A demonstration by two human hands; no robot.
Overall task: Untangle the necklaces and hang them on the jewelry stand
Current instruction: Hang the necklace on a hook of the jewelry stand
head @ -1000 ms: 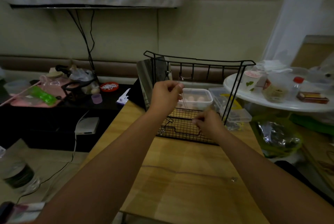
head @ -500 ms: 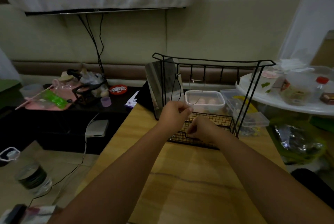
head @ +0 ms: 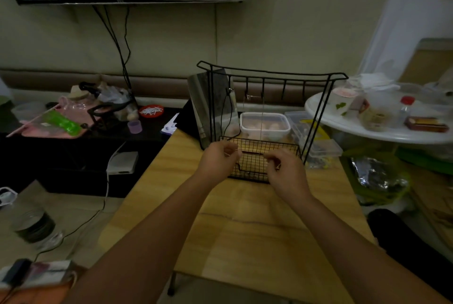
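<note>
left hand point(head: 219, 158): fingers curled in a pinch just in front of the stand's mesh base, grasping a fine necklace point(head: 252, 154); thumb side faces the stand.
right hand point(head: 284, 169): also curled, pinching the other end of the same strand, level with the left hand and near it.
necklace: a thin line stretched between the two hands, low over the mesh; very faint in dim light, so I cannot tell its clasp or whether it has knots.
jewelry stand point(head: 269, 75): black wire frame at the far end of the worktop, hooks along the top bar, mesh tray point(head: 259, 156) at the bottom.
hung pieces: a dark cord necklace point(head: 226, 112) hangs from a left hook; a thin pale chain point(head: 261, 117) hangs from a middle hook; both barely readable.
hidden: the front rim of the tray is partly covered by both hands; a mirror panel point(head: 206, 105) stands behind the stand's left post.
worktop point(head: 257, 230): wooden; left edge drops to the floor, near edge cut off by the forearms; bare wood between arms and stand.
right side: white round table point(head: 367, 129) with cups and jars, close to the stand's right post, cropped by the frame.
left side: dark low shelf with pink tray point(head: 49, 129); clutter blurred.
</note>
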